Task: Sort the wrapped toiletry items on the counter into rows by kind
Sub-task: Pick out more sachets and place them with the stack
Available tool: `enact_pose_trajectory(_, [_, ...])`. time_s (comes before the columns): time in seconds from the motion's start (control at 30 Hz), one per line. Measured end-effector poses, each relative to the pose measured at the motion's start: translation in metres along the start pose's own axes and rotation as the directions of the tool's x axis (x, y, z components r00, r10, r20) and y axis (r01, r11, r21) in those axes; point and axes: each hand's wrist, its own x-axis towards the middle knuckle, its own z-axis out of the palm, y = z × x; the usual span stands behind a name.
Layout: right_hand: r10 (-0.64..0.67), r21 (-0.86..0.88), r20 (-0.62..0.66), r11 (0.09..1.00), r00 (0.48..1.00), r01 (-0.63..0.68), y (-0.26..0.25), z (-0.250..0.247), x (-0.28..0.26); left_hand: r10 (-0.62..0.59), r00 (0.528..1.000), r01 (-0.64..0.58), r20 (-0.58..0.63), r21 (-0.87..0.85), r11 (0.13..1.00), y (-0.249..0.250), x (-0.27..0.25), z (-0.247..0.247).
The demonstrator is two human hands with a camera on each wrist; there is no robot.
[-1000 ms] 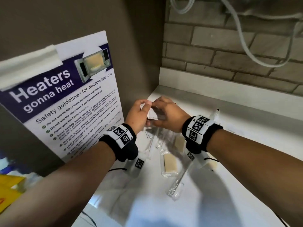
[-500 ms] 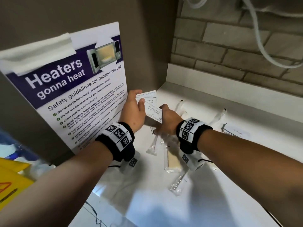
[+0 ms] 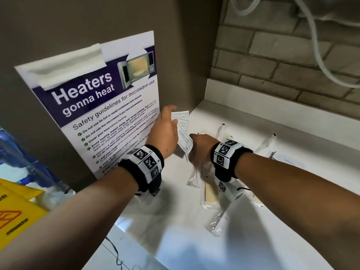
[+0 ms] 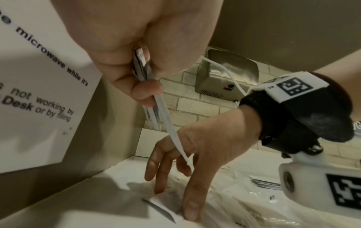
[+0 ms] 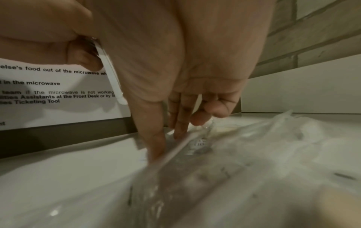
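Left hand [image 3: 165, 131]: a fan of flat white sachets [image 3: 183, 131] is being pinched between thumb and curled fingers and is being held above the far-left corner of the counter [image 3: 194, 240], just beside the poster [image 3: 109, 106]. Printed lettering is being shown on the nearest sachet. In the left wrist view the same sachets [image 4: 156, 108] are being seen edge-on, and the lowest one is hanging down to the back of the right hand [image 4: 210, 143].

Right hand [image 3: 200, 147]: it is being held low over the pile, just right of the sachets. Its fingers [image 4: 187, 192] are being pointed straight down, with the tips being pressed onto the clear wrappers [image 5: 244, 162] on the counter. Nothing is being gripped by it. In the right wrist view the fingertips [image 5: 156, 148] are being set against a clear wrapper edge; the item inside cannot be told because of blur.

Items on the counter: a wrapped pale bar [image 3: 211, 193] is being partly covered by the right wrist. A long thin wrapped item [image 3: 217, 221] is lying nearest, beyond the bar's near end. Further long wrapped items [image 3: 266, 145] are lying far right, close to the back wall, well apart from each other. A wrapped dark comb [image 4: 263, 183] is being shown in the left wrist view, right of the right hand.

Surroundings: a brick wall [image 3: 272, 61] with white cables [image 3: 319, 61] is standing behind the counter.
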Motion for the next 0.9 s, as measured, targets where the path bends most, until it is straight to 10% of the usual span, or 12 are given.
enact_pose_trajectory(0.6, [0.060,-0.161,0.122,0.986,0.991,-0.040,-0.007,-0.013,0.027,0.109,0.991,-0.114,0.076,0.061,0.992,0.005,-0.009,-0.005])
enact_pose_trajectory(0.9, [0.063,0.355,-0.358,0.932,0.932,0.074,0.011,-0.036,0.029,0.162,0.986,-0.163,-0.034,-0.056,0.985,0.008,-0.002,-0.008])
